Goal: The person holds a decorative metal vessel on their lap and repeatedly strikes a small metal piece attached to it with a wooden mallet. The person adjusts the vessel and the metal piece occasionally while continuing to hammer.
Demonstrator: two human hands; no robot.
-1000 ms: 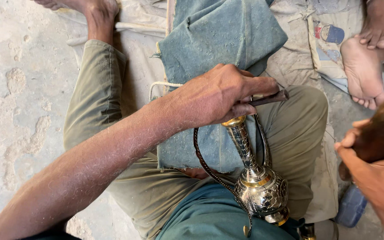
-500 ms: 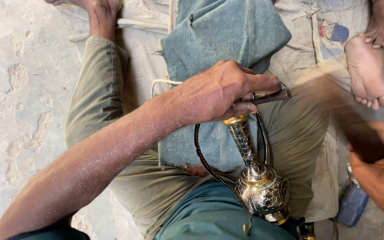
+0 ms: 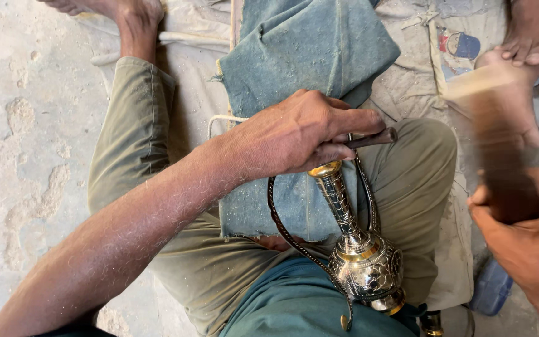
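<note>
We sit on a pale, rough floor with our olive-trousered legs spread out, and a dusty blue-grey cloth lies over our lap and the stained sheet beyond it. Our left hand reaches across the middle of the view; its grip is closed around a thin dark punch-like tool, whose tip pokes out past our fingers to the right. Just under that hand stands the engraved brass vessel, a long-necked, shiny piece with a round patterned belly, tilted so that its gold-rimmed mouth sits right below our knuckles and its base rests against our lap near the lower edge. A thin dark curved handle loops from the neck down to the belly.

At the right, our right hand has its grip closed around the handle of a wooden mallet, which is blurred, its pale head raised well apart from the vessel. Behind the mallet another person's bare foot and hand show at the upper right corner.
</note>
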